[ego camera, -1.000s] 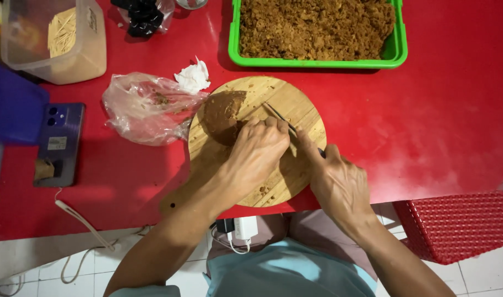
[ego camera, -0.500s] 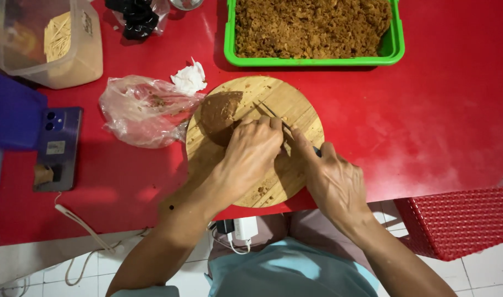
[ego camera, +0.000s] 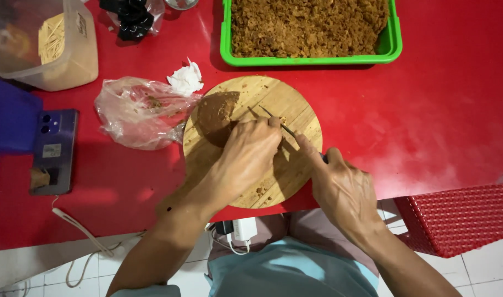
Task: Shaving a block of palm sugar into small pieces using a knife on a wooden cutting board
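Head view: a red bench [ego camera: 438, 110] carries a round wooden cutting board [ego camera: 295, 104] at centre. At 12 o'clock from the board stands a green rectangular tray [ego camera: 395, 47] filled with brown crumbled shreds. At 9 o'clock lies a crumpled clear plastic bag [ego camera: 133, 113], with a wad of white paper [ego camera: 186, 80] just above it. At 10 o'clock stands a clear plastic tub [ego camera: 70, 52] holding pale sticks. Far at 9 o'clock lies a dark phone [ego camera: 53, 148], bearing a small pale rectangular label.

On the board's 10 o'clock part sits a brown block [ego camera: 214, 113] with a rounded edge. The left hand [ego camera: 246, 157] lies palm down over the board, its fingers curled and pressing at the block's right side. The right hand [ego camera: 342, 190] reaches in from 4 o'clock, closed round the handle of a knife [ego camera: 276, 122], forefinger stretched along it; the thin blade slants toward 10 o'clock beside the left fingertips.
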